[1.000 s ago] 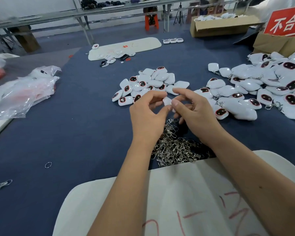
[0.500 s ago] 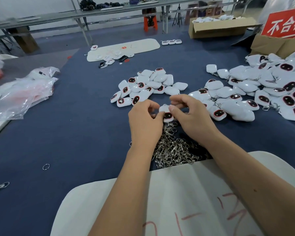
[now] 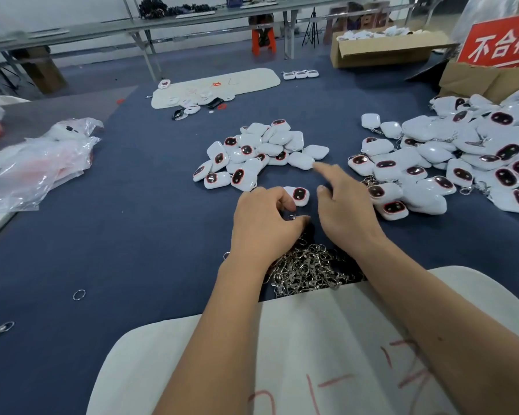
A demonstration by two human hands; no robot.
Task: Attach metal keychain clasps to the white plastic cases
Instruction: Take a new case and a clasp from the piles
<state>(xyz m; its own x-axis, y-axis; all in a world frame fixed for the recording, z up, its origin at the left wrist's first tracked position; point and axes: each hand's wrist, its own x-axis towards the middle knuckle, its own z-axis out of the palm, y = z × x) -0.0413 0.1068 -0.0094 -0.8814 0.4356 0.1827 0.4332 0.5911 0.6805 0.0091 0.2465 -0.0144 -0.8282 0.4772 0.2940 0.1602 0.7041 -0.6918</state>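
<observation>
Fingers, left hand (image 3: 267, 223): curled, pinching one white case (image 3: 298, 196) at its near edge, low over the blue cloth (image 3: 132, 235); whether a clasp is already on it cannot be told (a glint of metal shows under the thumb). Fingers, right hand (image 3: 346, 211): loose and spread, forefinger stretched toward the middle heap, holding nothing.

Step in hand, by judgement: one case being dealt with, the next being reached for. Next move calls for a single case picked from the heap's near edge and one clasp teased free of the tangle.

Near: white board (image 3: 312, 354), red marks on it. Beyond it, clasp pile (image 3: 309, 268), loose, uncontained, under both wrists.

Middle: heap of white cases (image 3: 261, 154), no rings visible. Right: larger heap (image 3: 450, 163), rings showing among them, likely finished.

Left: plastic bags (image 3: 36, 163), contents unclear.

Far: open cardboard box (image 3: 384, 50), white items inside, too small to name. Second carton (image 3: 486, 79) behind a red sign (image 3: 501, 43), contents hidden.
</observation>
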